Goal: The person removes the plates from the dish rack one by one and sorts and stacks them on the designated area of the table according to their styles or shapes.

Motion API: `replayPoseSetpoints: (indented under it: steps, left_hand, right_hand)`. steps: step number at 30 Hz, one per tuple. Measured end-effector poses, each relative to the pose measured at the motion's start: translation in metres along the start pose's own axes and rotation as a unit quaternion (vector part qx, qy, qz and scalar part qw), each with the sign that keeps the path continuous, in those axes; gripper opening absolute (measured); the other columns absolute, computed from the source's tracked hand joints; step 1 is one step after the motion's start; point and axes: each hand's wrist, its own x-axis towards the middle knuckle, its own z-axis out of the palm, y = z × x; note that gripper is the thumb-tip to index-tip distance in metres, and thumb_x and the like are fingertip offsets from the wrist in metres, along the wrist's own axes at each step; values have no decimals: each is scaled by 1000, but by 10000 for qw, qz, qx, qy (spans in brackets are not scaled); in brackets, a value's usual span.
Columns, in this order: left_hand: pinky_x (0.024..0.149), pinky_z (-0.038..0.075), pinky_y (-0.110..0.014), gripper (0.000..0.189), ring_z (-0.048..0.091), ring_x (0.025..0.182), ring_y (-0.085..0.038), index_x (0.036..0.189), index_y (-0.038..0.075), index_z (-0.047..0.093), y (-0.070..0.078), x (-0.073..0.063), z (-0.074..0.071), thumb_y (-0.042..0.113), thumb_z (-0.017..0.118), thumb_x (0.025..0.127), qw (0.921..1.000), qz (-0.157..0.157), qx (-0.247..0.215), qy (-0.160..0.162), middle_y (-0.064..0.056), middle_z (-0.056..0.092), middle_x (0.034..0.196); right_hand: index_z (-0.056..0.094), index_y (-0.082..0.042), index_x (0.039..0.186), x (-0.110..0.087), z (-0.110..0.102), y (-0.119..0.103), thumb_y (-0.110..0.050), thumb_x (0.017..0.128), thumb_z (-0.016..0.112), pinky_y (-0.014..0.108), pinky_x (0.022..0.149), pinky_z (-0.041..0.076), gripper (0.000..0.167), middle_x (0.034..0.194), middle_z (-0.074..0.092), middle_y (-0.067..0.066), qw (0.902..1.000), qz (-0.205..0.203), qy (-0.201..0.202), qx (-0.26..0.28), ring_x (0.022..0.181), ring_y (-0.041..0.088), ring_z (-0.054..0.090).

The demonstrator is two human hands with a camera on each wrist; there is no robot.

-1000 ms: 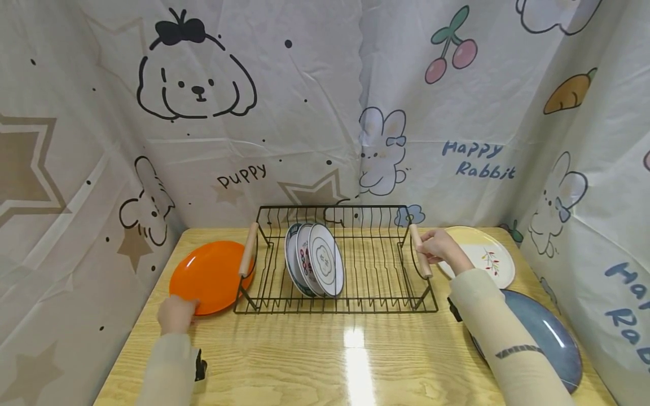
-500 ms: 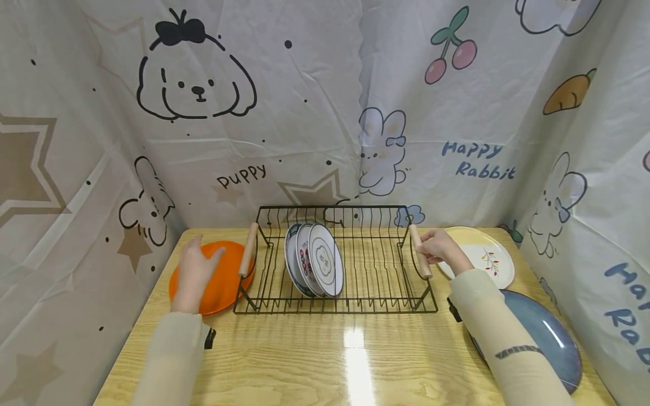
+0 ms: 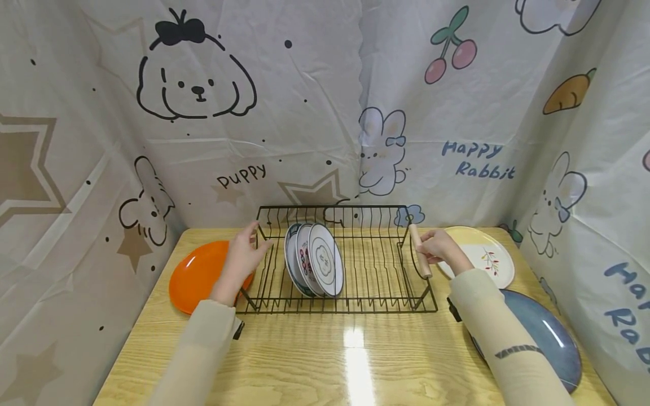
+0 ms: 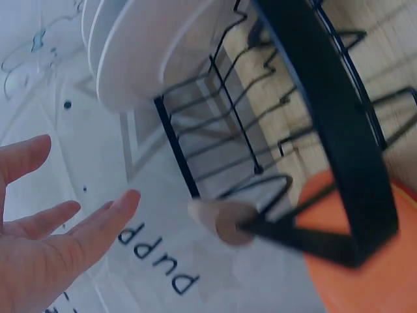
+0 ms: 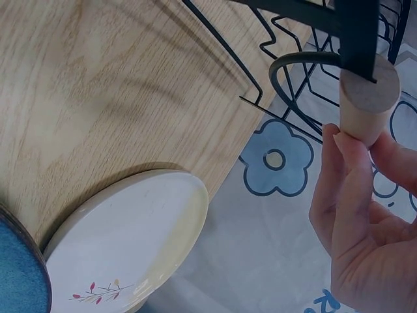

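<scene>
A black wire dish rack [image 3: 361, 312] with wooden side handles stands on the table, several patterned white plates [image 3: 325, 262] upright in its left half. Over its left end hovers my left hand [image 3: 241, 260], thumb and fingers spread, holding nothing. The left wrist view has the left wooden handle [image 4: 225, 218] apart from those fingers; in the head view the hand hides it. At the other end, my right hand [image 3: 440, 248] pinches the right wooden handle [image 3: 420, 251] between thumb and fingers. An orange plate [image 3: 198, 279] lies flat beside the rack, partly behind my left hand and wrist.
Right of the rack lies a yellow-and-white plate [image 3: 487, 254] with a sprig design. Nearer, a large blue plate [image 3: 545, 338] is partly under my right forearm. A printed curtain [image 3: 315, 113] encloses the wooden table [image 3: 289, 355] at the back and sides.
My left hand has left the orange plate's near edge, passed over the plate and come right to the rack's left end, its fingers spreading. My right hand stays on its handle.
</scene>
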Motion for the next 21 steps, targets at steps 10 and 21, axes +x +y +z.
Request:
replayPoseSetpoints:
  steps: [10,21]
  left_hand:
    - [81,51,-42,61,56,102,-34,139,1,35,8,9,30,18,60,87,9983,-232,-54,-532,-30,27,141]
    - [64,57,-34,64,56,98,-34,143,-2,23,6,18,43,4,53,86,9813,-872,-1042,-1363,-29,50,117]
  right_hand:
    - [43,12,124,0,0,1,-8,88,56,26,57,53,43,93,57,18,10000,-10,5,-10,66,15,57]
    - [42,13,125,-1,1,1,-8,88,56,27,57,54,44,96,57,20,10000,-63,58,-48,66,16,58]
